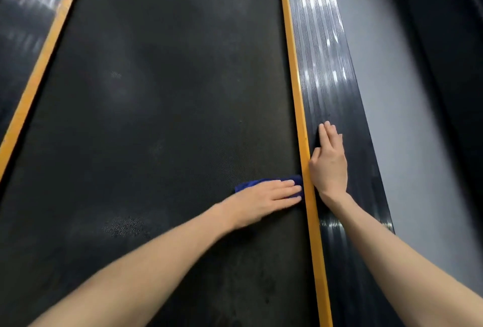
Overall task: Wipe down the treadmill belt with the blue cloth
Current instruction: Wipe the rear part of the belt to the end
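The black textured treadmill belt (162, 123) fills the middle of the view. A blue cloth (251, 183) lies on the belt hard against the right yellow edge strip (298, 97). My left hand (264, 197) presses flat on the cloth with straight fingers pointing right, covering most of it. My right hand (329, 162) rests flat on the glossy ribbed side rail (324, 65) just right of the strip, fingers straight and pointing away from me.
A second yellow strip (39, 70) and another ribbed rail (21, 18) border the belt on the left. Grey floor (407, 117) lies right of the right rail, with a dark edge of another machine (449, 39) beyond it.
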A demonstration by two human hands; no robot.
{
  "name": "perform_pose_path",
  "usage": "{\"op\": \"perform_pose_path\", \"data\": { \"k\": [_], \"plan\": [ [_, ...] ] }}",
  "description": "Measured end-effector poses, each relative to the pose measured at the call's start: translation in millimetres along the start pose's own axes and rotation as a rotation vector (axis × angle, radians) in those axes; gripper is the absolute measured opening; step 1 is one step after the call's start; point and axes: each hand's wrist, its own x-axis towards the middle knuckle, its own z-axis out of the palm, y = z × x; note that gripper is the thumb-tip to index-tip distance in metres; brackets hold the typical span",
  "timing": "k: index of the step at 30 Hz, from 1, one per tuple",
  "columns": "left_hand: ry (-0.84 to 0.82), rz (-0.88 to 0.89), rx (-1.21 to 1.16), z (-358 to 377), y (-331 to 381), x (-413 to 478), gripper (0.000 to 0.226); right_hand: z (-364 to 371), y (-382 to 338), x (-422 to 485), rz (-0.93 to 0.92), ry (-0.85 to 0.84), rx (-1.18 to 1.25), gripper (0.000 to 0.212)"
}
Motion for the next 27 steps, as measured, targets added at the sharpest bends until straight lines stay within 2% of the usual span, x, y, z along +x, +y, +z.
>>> {"op": "perform_pose_path", "data": {
  "k": [1,4,6,8,10,12,14,15,17,19,21,24,27],
  "plan": [
    [0.018,-0.030,0.005,-4.8,-18.1,-5.2,0.060,0.1,-0.5,-0.4,-0.005,0.001,0.005,0.051],
    [0.183,-0.394,0.067,-33.4,-73.9,13.8,0.071,1.0,-1.7,1.1,0.018,0.000,0.015,0.050],
    [0.155,-0.558,0.050,-50.8,-94.5,28.1,0.080,2.5,-1.3,1.8,0.021,0.004,0.010,0.050],
    [0.178,-0.634,-0.055,-60.5,-97.3,36.5,0.077,2.2,-0.3,3.0,0.024,0.008,0.011,0.050],
    [0.202,-0.546,-0.071,-46.6,-82.0,37.9,0.065,1.9,0.6,2.8,0.029,0.009,0.016,0.050],
    [0.001,-0.272,-0.105,-15.5,-47.2,24.4,0.047,2.6,0.2,2.2,0.014,0.019,0.008,0.051],
    [-0.159,0.114,-0.119,-1.0,-17.0,-4.6,0.056,2.6,-0.4,1.2,0.014,0.033,0.000,0.051],
    [-0.220,0.209,-0.117,-2.5,-15.1,-13.9,0.063,3.3,-0.6,1.1,0.006,0.036,-0.005,0.051],
    [-0.236,0.310,-0.053,-12.5,-31.7,-14.4,0.065,4.2,-0.4,1.7,-0.016,0.040,-0.020,0.051],
    [-0.224,0.327,-0.027,-22.1,-44.5,3.4,0.062,5.0,0.5,2.5,-0.013,0.042,-0.030,0.051],
    [-0.184,0.253,-0.020,-27.2,-63.6,17.0,0.060,5.0,-0.2,0.9,0.003,0.035,-0.031,0.051],
    [-0.071,0.045,0.055,-41.3,-104.9,41.3,0.059,3.9,-1.5,2.0,0.015,0.021,-0.013,0.052],
    [0.018,-0.166,0.122,-65.7,-138.0,71.7,0.073,4.9,0.9,2.9,0.005,0.035,-0.021,0.052]
  ]
}}
